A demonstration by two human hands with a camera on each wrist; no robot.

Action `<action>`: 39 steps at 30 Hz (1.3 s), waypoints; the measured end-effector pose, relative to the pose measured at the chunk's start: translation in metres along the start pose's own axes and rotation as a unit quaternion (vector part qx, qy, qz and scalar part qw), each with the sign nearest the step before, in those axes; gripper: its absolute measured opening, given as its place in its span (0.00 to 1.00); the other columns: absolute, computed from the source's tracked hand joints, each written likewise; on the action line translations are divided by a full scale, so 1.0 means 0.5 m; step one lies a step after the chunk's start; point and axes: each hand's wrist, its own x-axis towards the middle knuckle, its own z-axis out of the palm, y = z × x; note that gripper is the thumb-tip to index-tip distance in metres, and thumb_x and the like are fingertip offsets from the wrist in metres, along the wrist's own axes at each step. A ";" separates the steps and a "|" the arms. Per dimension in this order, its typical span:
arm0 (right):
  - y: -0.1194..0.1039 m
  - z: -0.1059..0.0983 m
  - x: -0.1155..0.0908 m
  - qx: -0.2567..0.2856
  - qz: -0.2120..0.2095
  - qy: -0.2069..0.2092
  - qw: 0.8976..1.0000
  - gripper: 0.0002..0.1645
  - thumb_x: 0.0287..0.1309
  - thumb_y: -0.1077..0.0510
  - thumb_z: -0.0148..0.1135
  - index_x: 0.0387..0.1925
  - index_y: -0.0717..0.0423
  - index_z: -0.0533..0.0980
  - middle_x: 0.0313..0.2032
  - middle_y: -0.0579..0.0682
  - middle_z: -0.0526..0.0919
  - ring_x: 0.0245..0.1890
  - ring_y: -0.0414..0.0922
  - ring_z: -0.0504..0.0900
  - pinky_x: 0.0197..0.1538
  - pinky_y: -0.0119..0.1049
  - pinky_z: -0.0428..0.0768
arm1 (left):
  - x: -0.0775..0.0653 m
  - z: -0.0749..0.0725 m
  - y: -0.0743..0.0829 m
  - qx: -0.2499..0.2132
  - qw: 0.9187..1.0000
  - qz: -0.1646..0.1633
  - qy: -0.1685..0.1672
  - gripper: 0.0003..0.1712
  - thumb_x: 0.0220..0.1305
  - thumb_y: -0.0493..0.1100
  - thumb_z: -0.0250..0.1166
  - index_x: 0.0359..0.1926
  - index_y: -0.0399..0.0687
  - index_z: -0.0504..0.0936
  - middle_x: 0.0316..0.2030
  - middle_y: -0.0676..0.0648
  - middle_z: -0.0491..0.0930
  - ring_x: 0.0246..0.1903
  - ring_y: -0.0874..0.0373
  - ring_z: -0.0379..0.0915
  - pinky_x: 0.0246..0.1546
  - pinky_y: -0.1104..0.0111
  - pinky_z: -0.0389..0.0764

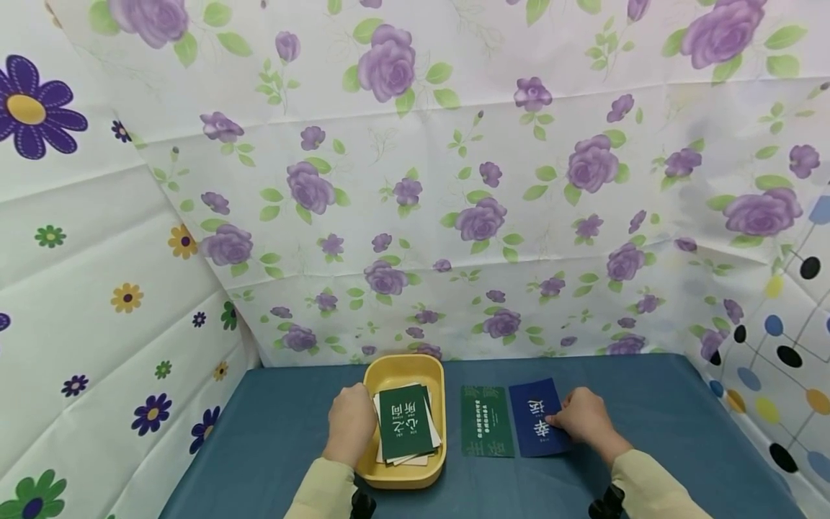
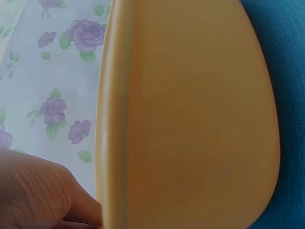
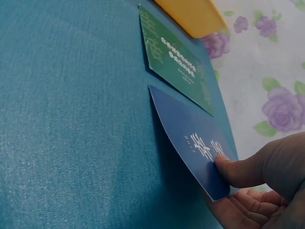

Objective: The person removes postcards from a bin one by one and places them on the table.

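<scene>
My right hand (image 1: 586,419) pinches a dark blue card (image 1: 533,404) with white characters by its right edge, thumb on top and fingers beneath. In the right wrist view the blue card (image 3: 190,143) tilts, its held side raised off the blue cloth. A green card (image 1: 488,422) with pale print lies flat just left of it. My left hand (image 1: 352,425) grips the left rim of a yellow plastic tray (image 1: 403,478). Inside the tray is a loose stack of cards, topped by a dark green card (image 1: 405,422) with white characters.
A blue cloth (image 1: 259,432) covers the table. Behind it hangs a white sheet with purple roses (image 1: 480,220). Patterned sheets also close off the left (image 1: 126,295) and the right (image 1: 772,375) sides.
</scene>
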 end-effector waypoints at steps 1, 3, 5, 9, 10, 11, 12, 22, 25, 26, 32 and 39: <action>0.001 0.002 0.000 -0.002 -0.004 0.004 1.000 0.30 0.45 0.56 0.72 0.10 0.48 0.57 0.10 0.42 0.55 0.10 0.39 0.64 0.16 0.32 0.64 | -0.001 0.000 0.000 -0.001 1.000 0.000 0.002 0.08 0.62 0.35 0.58 0.30 0.36 0.82 0.23 0.40 0.82 0.18 0.49 0.79 0.11 0.63 0.73; 0.005 0.006 0.001 -0.009 -0.015 0.013 1.000 0.30 0.45 0.56 0.72 0.10 0.48 0.57 0.10 0.42 0.54 0.10 0.39 0.64 0.16 0.32 0.63 | -0.001 0.000 0.000 -0.002 1.000 0.002 0.007 0.08 0.62 0.35 0.58 0.30 0.36 0.82 0.22 0.40 0.82 0.19 0.49 0.79 0.11 0.63 0.73; 0.007 0.008 0.001 -0.015 -0.020 0.018 1.000 0.30 0.44 0.55 0.72 0.09 0.47 0.57 0.10 0.42 0.53 0.10 0.39 0.62 0.16 0.32 0.62 | -0.001 0.000 0.001 -0.002 1.000 0.002 0.010 0.08 0.62 0.35 0.59 0.29 0.36 0.82 0.22 0.40 0.81 0.19 0.49 0.79 0.11 0.63 0.73; 0.008 0.010 0.001 -0.034 -0.021 0.023 0.999 0.31 0.43 0.54 0.73 0.08 0.47 0.56 0.10 0.41 0.52 0.10 0.38 0.55 0.17 0.31 0.57 | -0.001 0.000 0.002 -0.004 1.000 0.003 0.013 0.09 0.63 0.35 0.58 0.28 0.37 0.81 0.21 0.41 0.81 0.17 0.51 0.78 0.10 0.64 0.72; 0.009 0.010 0.002 -0.041 -0.020 0.024 0.999 0.32 0.43 0.53 0.73 0.08 0.47 0.56 0.10 0.41 0.51 0.10 0.38 0.53 0.17 0.31 0.56 | -0.001 0.000 0.002 -0.005 1.000 0.004 0.013 0.09 0.63 0.35 0.58 0.28 0.37 0.81 0.21 0.41 0.80 0.17 0.51 0.78 0.10 0.65 0.71; 0.010 0.011 0.003 -0.046 -0.017 0.024 0.999 0.32 0.43 0.53 0.73 0.07 0.47 0.56 0.10 0.41 0.52 0.11 0.38 0.52 0.17 0.31 0.56 | -0.002 0.000 0.002 -0.006 1.000 0.004 0.013 0.09 0.63 0.35 0.58 0.27 0.37 0.81 0.20 0.42 0.80 0.17 0.51 0.78 0.10 0.65 0.71; 0.011 0.012 0.004 -0.053 -0.014 0.026 0.998 0.32 0.43 0.52 0.73 0.07 0.46 0.57 0.10 0.41 0.52 0.11 0.38 0.52 0.17 0.31 0.56 | -0.002 0.000 0.002 -0.006 1.000 0.005 0.014 0.10 0.63 0.35 0.57 0.27 0.37 0.81 0.20 0.42 0.80 0.17 0.51 0.78 0.10 0.65 0.71; 0.019 0.020 0.004 -0.097 -0.008 0.037 0.995 0.23 0.39 0.49 0.75 0.09 0.52 0.70 0.13 0.50 0.75 0.15 0.43 0.73 0.20 0.35 0.64 | -0.002 0.000 0.002 -0.004 1.000 0.010 0.021 0.11 0.63 0.34 0.57 0.25 0.37 0.81 0.19 0.41 0.80 0.16 0.51 0.78 0.09 0.65 0.71; 0.019 0.022 0.006 -0.103 -0.009 0.040 0.994 0.25 0.38 0.49 0.76 0.07 0.50 0.67 0.11 0.49 0.74 0.13 0.43 0.73 0.20 0.34 0.64 | -0.003 -0.001 0.002 -0.004 1.000 0.007 0.022 0.11 0.63 0.35 0.57 0.25 0.37 0.81 0.20 0.41 0.81 0.17 0.51 0.78 0.10 0.65 0.72; 0.019 0.023 0.007 -0.105 -0.009 0.041 0.994 0.26 0.38 0.49 0.76 0.06 0.49 0.66 0.10 0.48 0.74 0.13 0.42 0.72 0.20 0.34 0.64 | -0.003 -0.001 0.002 -0.004 1.000 0.005 0.022 0.11 0.63 0.35 0.57 0.26 0.37 0.81 0.20 0.41 0.81 0.17 0.51 0.78 0.10 0.65 0.72; 0.017 0.023 0.004 -0.118 -0.019 0.044 0.992 0.23 0.39 0.48 0.75 0.09 0.53 0.71 0.14 0.49 0.77 0.15 0.43 0.74 0.21 0.37 0.69 | -0.004 -0.001 0.000 -0.006 1.000 0.001 0.018 0.10 0.63 0.36 0.57 0.27 0.37 0.81 0.20 0.41 0.81 0.17 0.51 0.78 0.10 0.64 0.73; 0.010 0.022 -0.002 -0.127 -0.019 0.046 0.991 0.24 0.39 0.47 0.75 0.10 0.52 0.69 0.14 0.49 0.75 0.16 0.44 0.74 0.21 0.38 0.68 | -0.003 0.001 -0.001 -0.005 1.000 0.001 0.016 0.10 0.63 0.35 0.58 0.28 0.36 0.81 0.20 0.41 0.81 0.18 0.50 0.78 0.11 0.63 0.74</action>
